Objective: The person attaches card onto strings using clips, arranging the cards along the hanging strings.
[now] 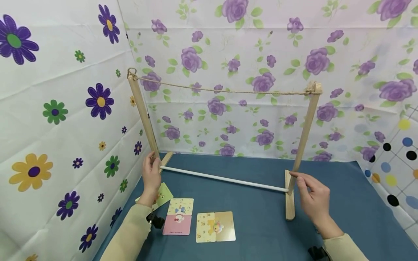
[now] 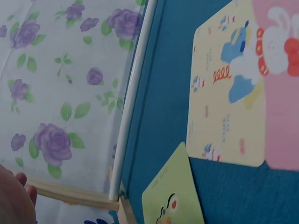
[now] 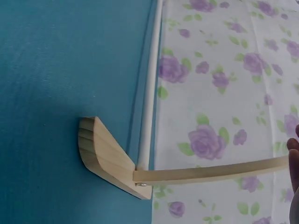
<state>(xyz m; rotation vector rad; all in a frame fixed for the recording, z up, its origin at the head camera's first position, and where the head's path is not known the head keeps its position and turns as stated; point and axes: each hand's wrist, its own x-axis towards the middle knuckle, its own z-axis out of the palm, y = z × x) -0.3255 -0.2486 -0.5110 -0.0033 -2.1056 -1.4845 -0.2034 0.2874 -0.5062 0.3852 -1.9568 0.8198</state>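
A wooden stand with two upright posts and flat feet stands on the blue cloth. Twine [image 1: 225, 91] runs between the post tops, and a white rod [image 1: 225, 178] joins the posts low down. My left hand [image 1: 152, 178] grips the lower part of the left post [image 1: 143, 112]; its fingers partly hide the post. On the other side my right hand [image 1: 313, 197] pinches the right post [image 1: 306, 132] with thumb and fingers just above the foot [image 1: 289, 208]. In the right wrist view, the right post [image 3: 210, 173] reaches to the fingers at the edge.
Several cartoon cards lie in front of the stand: a green one [image 1: 165, 194] partly under the left forearm, a pink-and-yellow one [image 1: 177, 223] and a yellow-and-tan one [image 1: 225, 226]. Floral cloth [image 1: 212, 43] hangs behind, and flower-patterned cloth [image 1: 75, 137] on the left.
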